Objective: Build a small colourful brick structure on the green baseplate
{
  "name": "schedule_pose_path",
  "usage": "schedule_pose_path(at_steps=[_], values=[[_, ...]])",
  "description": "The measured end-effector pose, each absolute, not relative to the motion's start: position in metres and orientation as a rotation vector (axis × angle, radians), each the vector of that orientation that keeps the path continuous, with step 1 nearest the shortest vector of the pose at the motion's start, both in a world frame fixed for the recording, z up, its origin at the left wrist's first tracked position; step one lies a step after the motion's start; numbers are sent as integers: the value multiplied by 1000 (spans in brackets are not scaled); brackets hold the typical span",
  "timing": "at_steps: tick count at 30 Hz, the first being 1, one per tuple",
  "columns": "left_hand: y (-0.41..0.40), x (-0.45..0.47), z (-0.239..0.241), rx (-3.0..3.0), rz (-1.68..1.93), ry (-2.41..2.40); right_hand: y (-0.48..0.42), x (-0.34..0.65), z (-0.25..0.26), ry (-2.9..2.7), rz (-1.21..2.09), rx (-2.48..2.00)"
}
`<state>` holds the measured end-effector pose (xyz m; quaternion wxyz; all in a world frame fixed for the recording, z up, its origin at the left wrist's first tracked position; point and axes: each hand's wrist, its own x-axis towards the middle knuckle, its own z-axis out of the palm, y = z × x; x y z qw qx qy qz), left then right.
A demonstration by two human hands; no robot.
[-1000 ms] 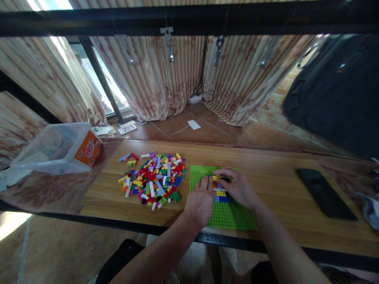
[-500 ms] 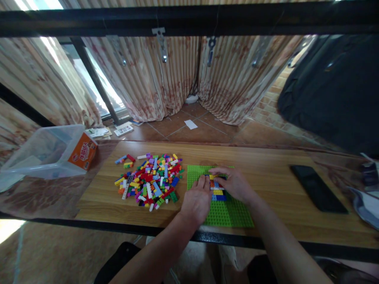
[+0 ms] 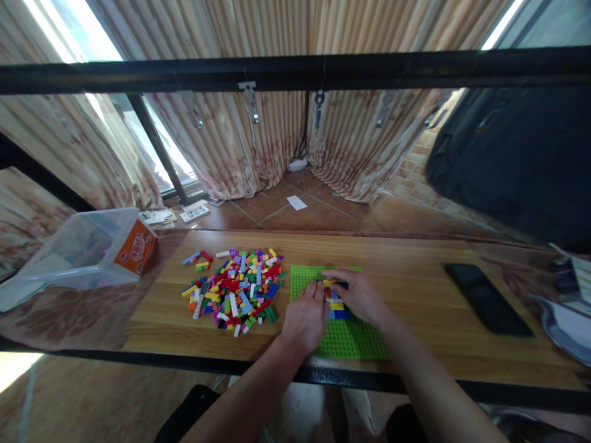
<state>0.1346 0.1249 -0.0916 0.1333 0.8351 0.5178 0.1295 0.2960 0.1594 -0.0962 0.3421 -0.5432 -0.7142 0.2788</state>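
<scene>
A green baseplate (image 3: 346, 341) lies on the wooden table in front of me. A small block of stacked bricks (image 3: 336, 303) in yellow, red, white and blue stands on it. My left hand (image 3: 305, 317) rests on the plate's left side, fingers curled against the block. My right hand (image 3: 357, 295) lies over the block from the right, fingers bent and pressing on its top bricks. A heap of loose coloured bricks (image 3: 235, 286) sits just left of the plate.
A clear plastic box (image 3: 69, 249) with an orange label lies on its side at the far left. A black phone (image 3: 487, 298) lies on the table to the right. A black bar (image 3: 295, 71) crosses overhead; curtains hang behind.
My head has tilted up a little, so the table sits lower in view. Both hands stay on the brick block, pressed slightly closer together.
</scene>
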Motion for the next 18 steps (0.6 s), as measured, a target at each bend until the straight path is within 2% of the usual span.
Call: schedule_pose_path(at_steps=[9,13,18], values=[[130,125,-91,2175,567,1531,158,313,-101,-1545,651,-1431],[129,126,-88,2353,623,1516,165,323,-101,-1336,570,-1502],[118,140,-98,2572,503,1437,163,319,-101,-1433,554,-1531]])
